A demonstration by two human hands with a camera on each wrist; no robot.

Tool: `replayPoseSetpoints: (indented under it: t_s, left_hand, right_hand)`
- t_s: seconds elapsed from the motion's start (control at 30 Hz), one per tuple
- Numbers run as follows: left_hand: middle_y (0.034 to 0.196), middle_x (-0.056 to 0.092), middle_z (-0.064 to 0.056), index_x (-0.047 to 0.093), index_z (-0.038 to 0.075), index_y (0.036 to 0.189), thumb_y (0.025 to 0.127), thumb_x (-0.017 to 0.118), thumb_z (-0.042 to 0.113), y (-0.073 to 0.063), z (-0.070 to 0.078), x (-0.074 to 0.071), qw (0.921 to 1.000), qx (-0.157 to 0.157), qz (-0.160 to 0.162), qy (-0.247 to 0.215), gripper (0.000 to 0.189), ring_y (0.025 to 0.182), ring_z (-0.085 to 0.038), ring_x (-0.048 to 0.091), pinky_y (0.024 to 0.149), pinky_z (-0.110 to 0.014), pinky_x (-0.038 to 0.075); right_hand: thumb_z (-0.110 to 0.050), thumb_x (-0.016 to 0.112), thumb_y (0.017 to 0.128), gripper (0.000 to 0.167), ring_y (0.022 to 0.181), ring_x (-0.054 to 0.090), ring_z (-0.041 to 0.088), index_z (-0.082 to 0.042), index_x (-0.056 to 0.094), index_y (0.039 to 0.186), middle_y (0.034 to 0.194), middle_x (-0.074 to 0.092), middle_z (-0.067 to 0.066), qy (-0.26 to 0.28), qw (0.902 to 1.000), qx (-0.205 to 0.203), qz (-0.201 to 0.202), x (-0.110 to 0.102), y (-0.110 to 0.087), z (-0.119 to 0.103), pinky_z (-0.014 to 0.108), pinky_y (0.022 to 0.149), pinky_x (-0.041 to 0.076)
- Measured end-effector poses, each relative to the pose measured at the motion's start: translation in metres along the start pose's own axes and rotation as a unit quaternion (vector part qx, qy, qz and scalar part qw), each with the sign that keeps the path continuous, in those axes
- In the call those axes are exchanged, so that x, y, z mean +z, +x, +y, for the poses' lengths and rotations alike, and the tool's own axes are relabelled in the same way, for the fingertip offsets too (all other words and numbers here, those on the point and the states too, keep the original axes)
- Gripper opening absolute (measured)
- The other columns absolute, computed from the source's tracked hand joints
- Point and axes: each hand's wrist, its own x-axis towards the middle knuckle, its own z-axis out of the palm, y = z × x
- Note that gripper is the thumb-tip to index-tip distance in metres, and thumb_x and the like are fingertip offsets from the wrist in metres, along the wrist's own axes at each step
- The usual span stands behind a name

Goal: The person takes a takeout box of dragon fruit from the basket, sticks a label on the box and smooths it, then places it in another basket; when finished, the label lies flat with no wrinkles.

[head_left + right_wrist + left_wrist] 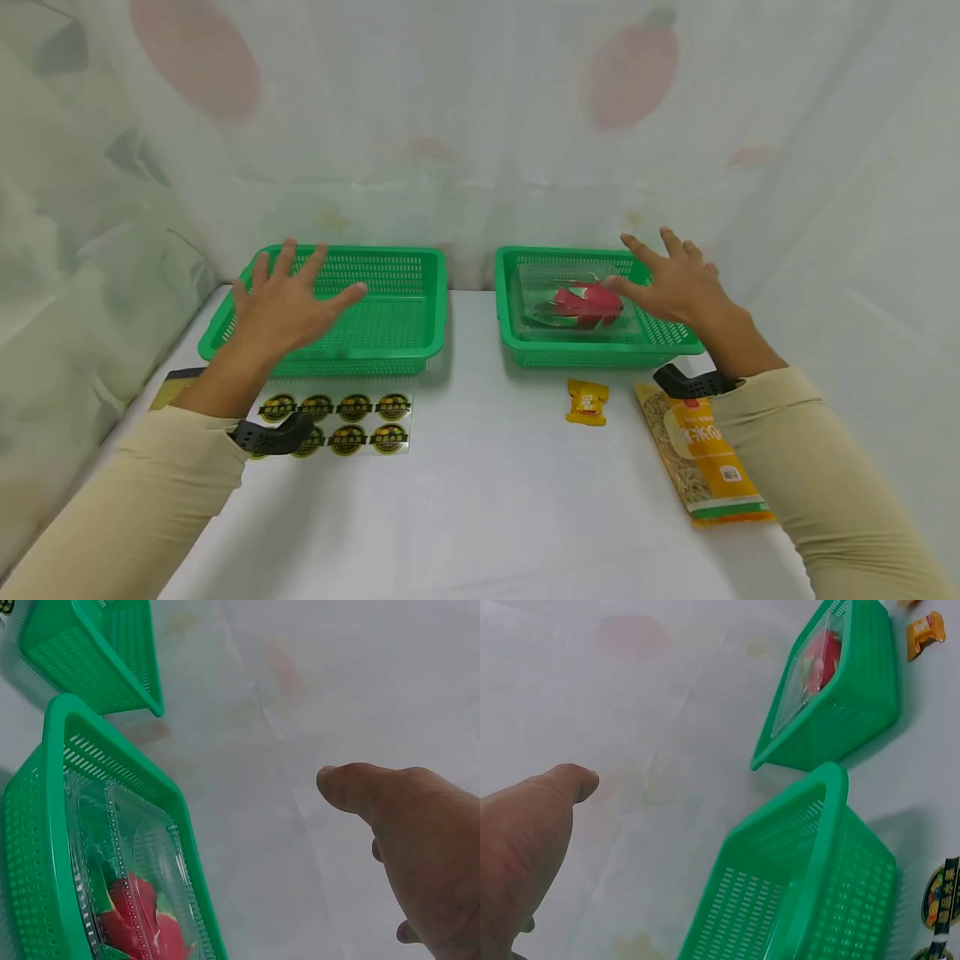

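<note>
My left hand [281,308], fingers spread, hovers over the left green basket [435,317] and holds nothing. That basket has nothing inside that shows. Over the right side of the other green basket [501,292] my right hand [678,279] is spread too, also holding nothing. In this right basket lies a clear plastic box [532,283] with a red dragon fruit [592,304] inside. The left thumb [562,784] shows apart from both baskets in the left wrist view. In the right wrist view, the right thumb [360,787] is held away from the boxed fruit.
A sheet of round fruit stickers [348,425] lies before the left basket, beside a partly hidden dark-edged brown item [176,385]. A small yellow packet [587,402] and a larger orange food bag [697,450] lie before the right basket. Curtains [465,125] hang behind.
</note>
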Motion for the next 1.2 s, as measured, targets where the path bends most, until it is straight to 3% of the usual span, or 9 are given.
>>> replayPoseSetpoints:
  t_s: [0.4,0.77,1.2]
  left_hand:
    - [0.159,-0.003,-0.02,0.013,0.02,0.157,0.082,0.031,0.083,0.002,0.031,0.011,0.9998,0.015,0.006,-0.012,0.099,0.139,-0.05,-0.005,0.097,-0.076,-0.002]
    - [0.16,0.0,-0.016,0.016,0.022,0.157,0.081,0.032,0.084,0.003,0.054,0.032,0.9992,0.023,0.007,-0.031,0.099,0.141,-0.046,-0.001,0.099,-0.074,0.004]
    - [0.16,0.005,-0.013,0.02,0.022,0.156,0.083,0.038,0.08,0.008,0.094,0.06,0.9965,0.054,0.009,-0.062,0.094,0.142,-0.042,0.005,0.103,-0.07,0.011]
  right_hand:
    - [-0.068,0.041,0.091,0.084,0.132,0.012,0.06,-0.022,0.016,0.156,0.153,0.005,0.032,0.03,0.9995,0.009,0.0,0.011,0.006,0.014,0.077,0.093,0.018]
    - [-0.064,0.042,0.093,0.083,0.129,0.015,0.063,-0.02,0.012,0.157,0.152,0.004,0.034,0.071,0.9973,0.012,-0.01,0.025,0.011,0.028,0.076,0.095,0.018]
    - [-0.059,0.044,0.095,0.081,0.13,0.017,0.061,-0.016,0.014,0.156,0.15,0.009,0.037,0.136,0.9906,0.01,-0.008,0.04,0.017,0.041,0.075,0.097,0.015]
